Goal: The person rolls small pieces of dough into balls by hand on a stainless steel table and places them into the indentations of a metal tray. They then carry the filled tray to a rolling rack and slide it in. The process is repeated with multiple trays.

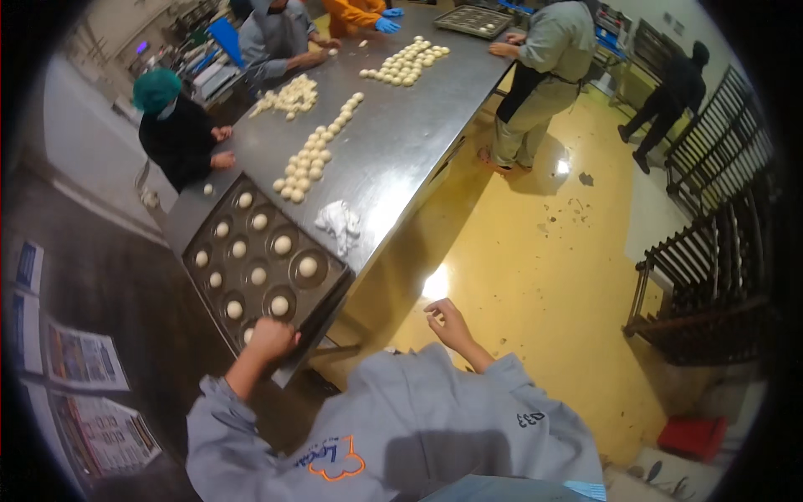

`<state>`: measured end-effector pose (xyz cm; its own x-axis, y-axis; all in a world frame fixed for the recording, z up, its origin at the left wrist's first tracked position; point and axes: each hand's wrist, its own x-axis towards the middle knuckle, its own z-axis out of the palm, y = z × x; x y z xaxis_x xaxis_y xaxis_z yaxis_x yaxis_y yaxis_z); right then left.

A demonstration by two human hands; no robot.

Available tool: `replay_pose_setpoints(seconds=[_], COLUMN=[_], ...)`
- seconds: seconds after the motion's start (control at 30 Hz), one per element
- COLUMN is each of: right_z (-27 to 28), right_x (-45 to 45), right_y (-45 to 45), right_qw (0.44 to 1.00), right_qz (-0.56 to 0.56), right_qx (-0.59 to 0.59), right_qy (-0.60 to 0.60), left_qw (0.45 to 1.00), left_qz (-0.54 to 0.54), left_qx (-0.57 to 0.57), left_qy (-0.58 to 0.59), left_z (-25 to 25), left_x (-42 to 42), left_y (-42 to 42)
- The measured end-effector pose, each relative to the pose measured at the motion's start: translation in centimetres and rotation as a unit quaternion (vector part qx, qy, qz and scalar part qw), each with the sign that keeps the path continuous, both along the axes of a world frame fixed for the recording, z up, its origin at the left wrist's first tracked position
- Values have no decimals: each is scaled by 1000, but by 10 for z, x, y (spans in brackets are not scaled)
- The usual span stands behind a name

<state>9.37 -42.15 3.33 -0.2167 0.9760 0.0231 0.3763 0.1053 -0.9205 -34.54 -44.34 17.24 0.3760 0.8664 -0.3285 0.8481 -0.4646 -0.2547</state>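
A dark metal baking tray (241, 263) with round wells lies at the near end of the table, several white dough balls (258, 276) sitting in its wells. My left hand (271, 340) is curled over the tray's near edge, beside a partly covered dough ball (248, 336). Its fingertips are hidden, so whether it grips anything cannot be told. My right hand (450, 323) hovers over the floor, right of the tray, with bent fingers apart and nothing in them. Beyond the tray, a cluster of dough balls (307, 160) stretches along the table, and a crumpled white cloth (339, 223) lies near its edge.
Co-workers stand around the long steel table (401, 132), one at the left (182, 138) and one at the right (546, 75). More dough (288, 97) and another tray (473, 22) are farther off. Metal racks (702, 270) line the right, where a person (671, 94) walks.
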Motion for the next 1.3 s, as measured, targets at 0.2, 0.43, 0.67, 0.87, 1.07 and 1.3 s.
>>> replay_pose_setpoints(seconds=[0.2,0.43,0.67,0.87,1.07,1.3], right_z=[-7,53,107,85,83,82], right_x=[-21,-124,-187,-202,-210,-102], right_y=[-36,-9,-26,-24,-8,16], right_qw=[996,943,967,964,967,967], right_qz=[-71,-23,-127,-142,-205,-254], right_qx=[-45,-250,-208,-206,-153,2], right_qy=[10,221,69,94,24,35], left_qw=[995,946,786,841,816,823], left_qz=[-17,-21,193,462,466,343], left_qx=[-13,-17,185,224,228,252], left_qy=[-93,-324,-558,-168,-254,-377], left_z=[71,18,77,-63,-54,-31], left_x=[25,94,-27,-294,-285,-240], left_y=[20,70,153,198,209,190])
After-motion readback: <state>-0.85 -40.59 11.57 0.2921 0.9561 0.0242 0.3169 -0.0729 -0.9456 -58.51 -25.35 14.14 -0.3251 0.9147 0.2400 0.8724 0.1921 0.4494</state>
